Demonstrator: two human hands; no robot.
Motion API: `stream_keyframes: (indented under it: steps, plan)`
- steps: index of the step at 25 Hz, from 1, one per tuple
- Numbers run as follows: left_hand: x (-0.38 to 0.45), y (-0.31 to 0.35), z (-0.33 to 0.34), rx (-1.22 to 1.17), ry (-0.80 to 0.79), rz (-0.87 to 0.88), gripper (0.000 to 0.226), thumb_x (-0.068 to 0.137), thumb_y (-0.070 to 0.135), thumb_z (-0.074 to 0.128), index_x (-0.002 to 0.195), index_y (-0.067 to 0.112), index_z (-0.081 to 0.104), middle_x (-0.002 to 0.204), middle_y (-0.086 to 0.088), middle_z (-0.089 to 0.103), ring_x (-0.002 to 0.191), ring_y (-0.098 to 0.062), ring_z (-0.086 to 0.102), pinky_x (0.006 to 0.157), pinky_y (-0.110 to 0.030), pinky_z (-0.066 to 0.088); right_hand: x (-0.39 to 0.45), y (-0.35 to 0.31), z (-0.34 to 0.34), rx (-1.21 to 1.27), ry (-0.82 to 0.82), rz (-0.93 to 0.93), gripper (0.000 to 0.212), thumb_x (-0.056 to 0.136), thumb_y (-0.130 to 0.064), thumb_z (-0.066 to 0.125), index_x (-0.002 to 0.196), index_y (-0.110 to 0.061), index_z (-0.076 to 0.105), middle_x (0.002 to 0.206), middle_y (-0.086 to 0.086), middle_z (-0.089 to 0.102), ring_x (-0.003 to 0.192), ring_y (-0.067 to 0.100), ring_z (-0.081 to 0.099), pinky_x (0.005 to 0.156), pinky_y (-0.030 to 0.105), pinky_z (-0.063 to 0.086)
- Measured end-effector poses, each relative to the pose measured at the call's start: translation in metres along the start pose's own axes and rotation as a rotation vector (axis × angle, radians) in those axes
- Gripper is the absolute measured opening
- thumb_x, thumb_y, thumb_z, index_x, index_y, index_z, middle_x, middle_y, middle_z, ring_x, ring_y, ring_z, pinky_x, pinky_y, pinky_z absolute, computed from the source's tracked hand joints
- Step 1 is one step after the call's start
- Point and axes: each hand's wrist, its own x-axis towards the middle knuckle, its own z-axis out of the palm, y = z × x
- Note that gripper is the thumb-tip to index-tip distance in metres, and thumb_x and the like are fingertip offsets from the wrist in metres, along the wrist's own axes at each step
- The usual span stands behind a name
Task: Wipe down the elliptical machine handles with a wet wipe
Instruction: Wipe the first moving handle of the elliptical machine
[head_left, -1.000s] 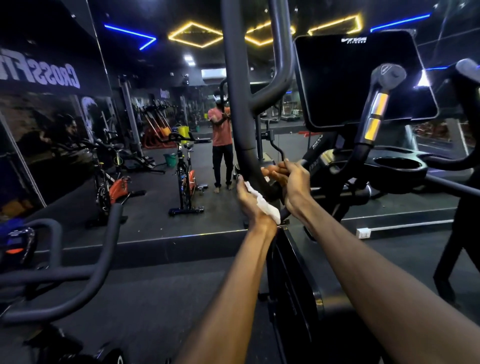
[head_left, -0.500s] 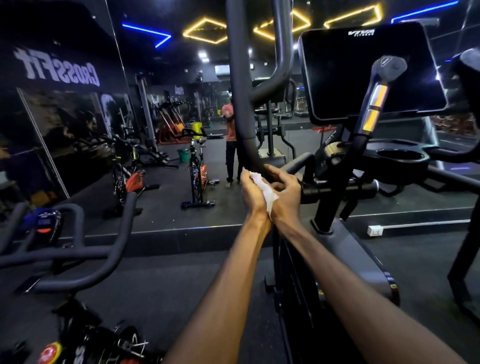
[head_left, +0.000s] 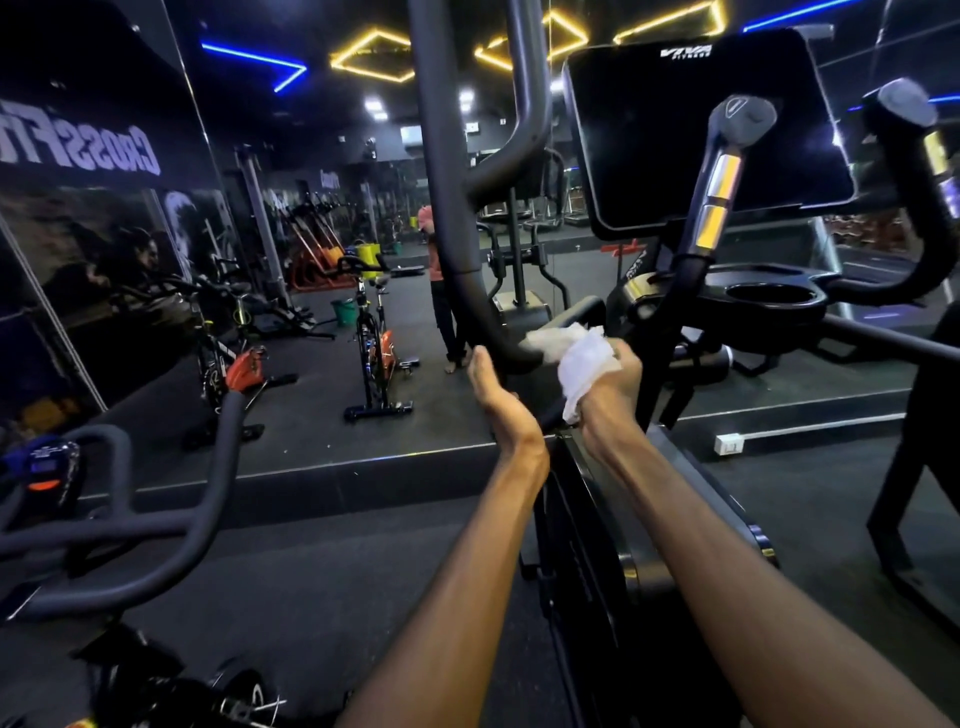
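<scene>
Dim gym, neon ceiling strips, mirror wall (head_left: 311, 312) ahead. I see the right hand (head_left: 610, 387) closed around a crumpled white wet wipe (head_left: 584, 358), pressing it against the lower bend of the elliptical's dark handle bar (head_left: 457, 223). Left hand (head_left: 501, 400) sits just beside that bar, fingers loosely extended, grip holding nothing. Console screen (head_left: 675, 130) stands upper right; spin bike handlebar (head_left: 156, 530) lower left.

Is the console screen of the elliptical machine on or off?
Off, it seems: the console screen is uniformly black, with only the logo above it visible.
</scene>
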Motion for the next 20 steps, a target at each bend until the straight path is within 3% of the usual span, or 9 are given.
stream_keyframes:
  steps: [2,4,6,8,11,13,15,18,20]
  plan:
    - [0.014,0.006,0.0,-0.114,0.034,0.048,0.072,0.087,0.063,0.044,0.136,0.012,0.056,0.131,0.003,0.062,0.121,-0.013,0.058,0.109,-0.034,0.04,0.01,0.001,0.012,-0.151,0.034,-0.188,0.019,0.09,-0.007,0.057,0.08,-0.023,0.056,0.074,0.0,0.062,0.06,0.009,0.056,0.059,0.028,0.047]
    - [0.029,0.008,0.002,-0.14,0.06,0.066,0.066,0.088,0.06,0.045,0.119,0.006,0.067,0.119,-0.006,0.069,0.112,-0.022,0.063,0.104,-0.039,0.045,0.006,0.009,0.028,-0.304,-0.104,-0.322,0.017,0.09,-0.009,0.057,0.079,-0.022,0.061,0.072,-0.003,0.064,0.062,0.003,0.057,0.06,0.025,0.046]
    - [0.035,0.012,0.005,-0.142,0.03,0.061,0.047,0.097,0.047,0.04,0.093,0.011,0.071,0.089,-0.003,0.072,0.085,-0.018,0.067,0.082,-0.032,0.051,0.005,0.023,0.03,-0.427,-0.199,-0.516,0.016,0.092,-0.005,0.053,0.084,-0.013,0.065,0.074,-0.004,0.064,0.067,0.005,0.058,0.063,0.028,0.047]
    - [0.041,0.014,0.008,-0.125,-0.018,0.057,0.047,0.102,0.035,0.033,0.083,0.008,0.065,0.072,-0.001,0.067,0.064,-0.01,0.064,0.065,-0.023,0.05,0.026,0.04,0.019,-0.543,-0.211,-0.676,0.017,0.09,-0.002,0.054,0.086,-0.012,0.066,0.077,-0.006,0.064,0.07,0.011,0.059,0.065,0.034,0.047]
    - [0.047,0.011,0.007,-0.158,-0.101,0.043,0.051,0.102,0.032,0.028,0.093,-0.004,0.061,0.075,-0.011,0.062,0.059,-0.011,0.062,0.057,-0.018,0.05,0.053,0.047,0.02,-0.656,-0.154,-0.6,0.029,0.095,-0.019,0.044,0.102,-0.014,0.072,0.098,0.0,0.072,0.099,0.022,0.067,0.088,0.05,0.048]
    - [0.051,0.012,0.005,-0.158,-0.163,0.042,0.052,0.098,0.034,0.029,0.095,-0.007,0.062,0.075,-0.013,0.063,0.062,-0.014,0.062,0.058,-0.02,0.05,0.043,0.052,0.026,-0.627,-0.114,-0.613,0.04,0.095,-0.023,0.036,0.107,-0.009,0.072,0.11,0.007,0.073,0.115,0.026,0.063,0.101,0.052,0.042]
    - [0.057,0.01,0.006,-0.172,-0.179,0.076,0.053,0.095,0.036,0.031,0.086,-0.005,0.063,0.072,-0.009,0.067,0.062,-0.014,0.063,0.06,-0.019,0.051,0.035,0.06,0.026,-0.629,-0.114,-0.731,0.043,0.097,-0.02,0.031,0.107,-0.006,0.071,0.114,0.009,0.071,0.12,0.023,0.06,0.102,0.049,0.039]
    - [0.062,0.006,0.009,-0.14,-0.151,0.13,0.059,0.098,0.039,0.027,0.087,-0.003,0.066,0.084,-0.014,0.068,0.072,-0.016,0.065,0.068,-0.022,0.051,0.066,0.061,0.015,-0.721,-0.115,-0.642,0.048,0.097,-0.029,0.027,0.101,-0.014,0.072,0.111,0.0,0.071,0.123,0.019,0.058,0.103,0.058,0.034]
    - [0.064,0.005,0.009,-0.16,-0.188,0.122,0.058,0.099,0.035,0.023,0.09,-0.004,0.064,0.086,-0.014,0.068,0.072,-0.015,0.064,0.065,-0.02,0.051,0.082,0.051,0.016,-0.7,-0.149,-0.573,0.048,0.092,-0.031,0.029,0.095,-0.014,0.074,0.107,0.0,0.073,0.124,0.019,0.057,0.106,0.057,0.032]
